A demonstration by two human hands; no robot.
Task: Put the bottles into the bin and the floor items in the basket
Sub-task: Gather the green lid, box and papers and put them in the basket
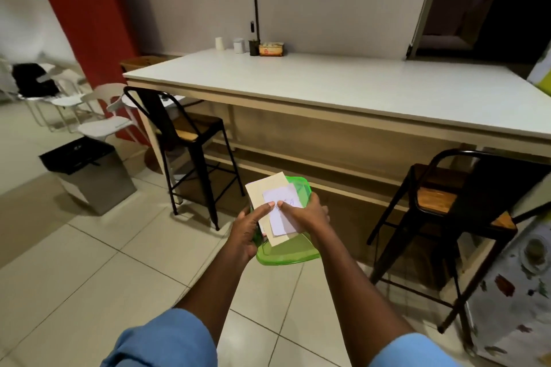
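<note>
Blue sleeves [167, 345] frame the bottom of the view, and both forearms reach forward to a green basket [286, 256] held up over the tiled floor [119, 262]. The left hand [249, 232] has its grip curled round the basket's left side, thumb laid across the papers. The right hand [304, 214] grips the right rim, its thumb pressing down on them too. Two floor items lie across the basket's mouth — a cream sheet [265, 189] underneath and a white note [283, 222] with handwriting on top of it, both sticking out past the far rim.

The step in hand looks like seating those papers inside. Done well, the thumbs would slide them down flat until nothing overhangs, with the basket kept level so they cannot slip off; one hand should hold the basket while the other tucks.

Further off to the left, the grey bin [98, 185] with a black liner stands open-topped on the floor, beside a black stool [182, 128]. No bottle shows anywhere in view. Beyond, the long white surface [328, 86] carries a few small containers [238, 45] at its far edge, near the wall.
</note>
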